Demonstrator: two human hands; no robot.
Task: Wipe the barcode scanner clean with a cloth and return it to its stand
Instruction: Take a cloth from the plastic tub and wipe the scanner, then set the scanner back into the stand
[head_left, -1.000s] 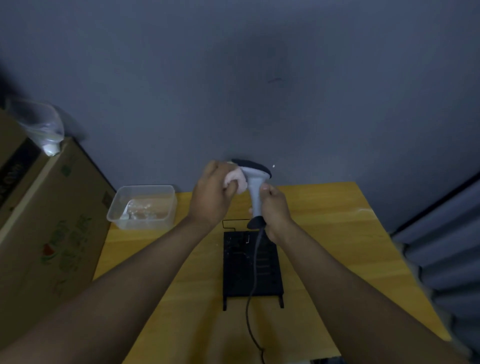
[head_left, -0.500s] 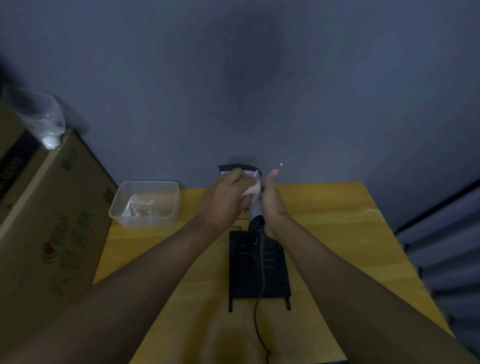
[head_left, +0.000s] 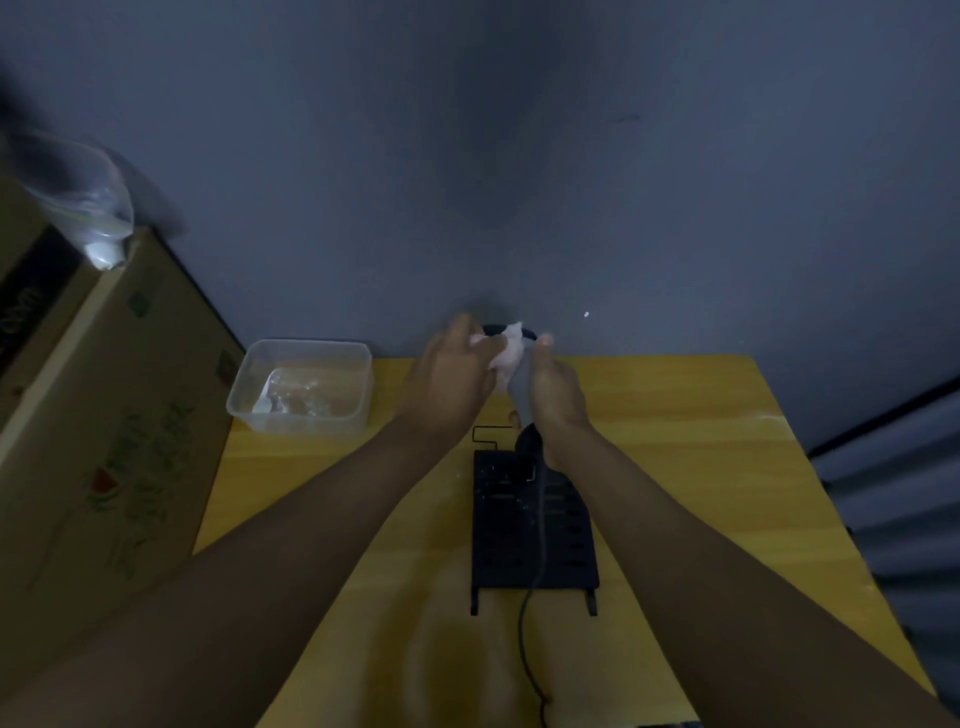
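Note:
The grey barcode scanner is held upright above the far end of its black stand, with its dark head mostly hidden behind the cloth. My right hand grips the scanner's handle. My left hand presses a crumpled pale cloth against the scanner's head. The scanner's black cable runs down over the stand toward the table's near edge.
The yellow wooden table stands against a grey wall. A clear plastic container with wet contents sits at the table's far left. A large cardboard box with a plastic bag on top stands to the left. Corrugated panels are at right.
My left hand with the cloth has shifted from the left side of the scanner's head to over its front and top. The right hand has tightened around the handle.

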